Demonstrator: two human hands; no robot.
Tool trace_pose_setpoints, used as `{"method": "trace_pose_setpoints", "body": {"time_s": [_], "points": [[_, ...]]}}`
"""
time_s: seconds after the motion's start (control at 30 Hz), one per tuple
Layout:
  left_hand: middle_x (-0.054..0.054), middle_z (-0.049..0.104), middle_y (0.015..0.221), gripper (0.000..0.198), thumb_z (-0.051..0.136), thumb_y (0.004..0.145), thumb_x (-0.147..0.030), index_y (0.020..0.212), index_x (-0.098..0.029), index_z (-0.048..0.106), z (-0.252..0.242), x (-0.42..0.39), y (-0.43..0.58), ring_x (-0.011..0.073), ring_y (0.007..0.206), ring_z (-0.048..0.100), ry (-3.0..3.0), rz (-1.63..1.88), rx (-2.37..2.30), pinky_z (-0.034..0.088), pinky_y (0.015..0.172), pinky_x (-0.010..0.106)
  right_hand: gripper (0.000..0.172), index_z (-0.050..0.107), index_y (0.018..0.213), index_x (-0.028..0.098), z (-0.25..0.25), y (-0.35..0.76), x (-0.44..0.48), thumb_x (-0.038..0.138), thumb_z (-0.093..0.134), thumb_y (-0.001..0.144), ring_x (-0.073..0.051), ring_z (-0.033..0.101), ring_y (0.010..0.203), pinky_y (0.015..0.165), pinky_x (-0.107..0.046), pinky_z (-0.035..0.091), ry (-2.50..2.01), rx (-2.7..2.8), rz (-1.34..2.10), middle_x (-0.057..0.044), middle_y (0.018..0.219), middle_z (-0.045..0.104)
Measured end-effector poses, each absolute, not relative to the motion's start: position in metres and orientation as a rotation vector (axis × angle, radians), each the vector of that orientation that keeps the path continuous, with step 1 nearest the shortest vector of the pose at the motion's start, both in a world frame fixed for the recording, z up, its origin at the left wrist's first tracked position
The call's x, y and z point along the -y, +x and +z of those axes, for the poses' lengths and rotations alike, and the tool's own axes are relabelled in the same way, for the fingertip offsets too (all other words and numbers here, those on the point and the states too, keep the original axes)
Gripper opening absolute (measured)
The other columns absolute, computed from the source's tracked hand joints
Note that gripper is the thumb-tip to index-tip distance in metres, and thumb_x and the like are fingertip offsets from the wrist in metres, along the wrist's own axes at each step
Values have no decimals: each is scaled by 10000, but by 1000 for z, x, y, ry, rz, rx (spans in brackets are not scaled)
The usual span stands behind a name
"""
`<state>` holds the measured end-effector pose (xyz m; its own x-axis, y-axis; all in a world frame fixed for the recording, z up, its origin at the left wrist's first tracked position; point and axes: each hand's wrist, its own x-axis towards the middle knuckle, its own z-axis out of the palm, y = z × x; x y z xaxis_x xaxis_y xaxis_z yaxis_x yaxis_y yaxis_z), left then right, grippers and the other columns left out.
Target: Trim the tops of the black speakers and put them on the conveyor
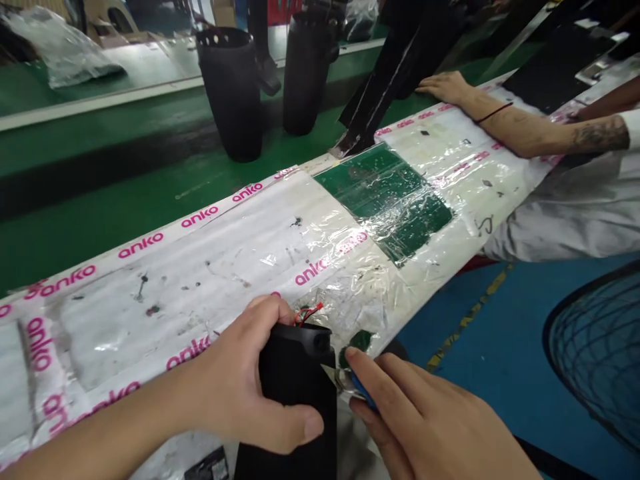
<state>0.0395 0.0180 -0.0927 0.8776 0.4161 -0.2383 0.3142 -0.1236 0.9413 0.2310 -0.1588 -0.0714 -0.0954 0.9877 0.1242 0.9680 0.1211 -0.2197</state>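
Observation:
My left hand (240,383) is wrapped around a black plastic housing (295,380), its thumb lying across the front face. Thin red wires (310,311) with a small red connector stick out at the housing's top end. In my right hand (425,420) is a blue-handled knife (363,392), mostly covered by the fingers. Its metal blade points at the housing's upper right edge; whether it touches cannot be made out. Both hands are over the near edge of the bench, which is covered in taped plastic film (240,240).
Behind the bench, black cylindrical housings (231,100) stand on a green conveyor belt (175,157). A co-worker's arm (525,130) rests on the bench at the right. A black mesh chair back (600,347) is at lower right. One small black part (209,465) lies by my left forearm.

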Motion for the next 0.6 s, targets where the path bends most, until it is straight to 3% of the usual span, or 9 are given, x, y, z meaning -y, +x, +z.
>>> {"method": "trace_pose_setpoints", "body": {"time_s": [0.6], "points": [[16, 487, 1061, 614, 881, 611, -328, 1063, -263, 470, -100, -17, 39, 217, 896, 503, 1607, 152, -483, 466, 793, 353, 334, 501, 1335, 145, -58, 237, 145, 198, 310, 1066, -197, 635, 548, 413, -323, 447, -1934, 2368, 112, -4, 770, 615]]}}
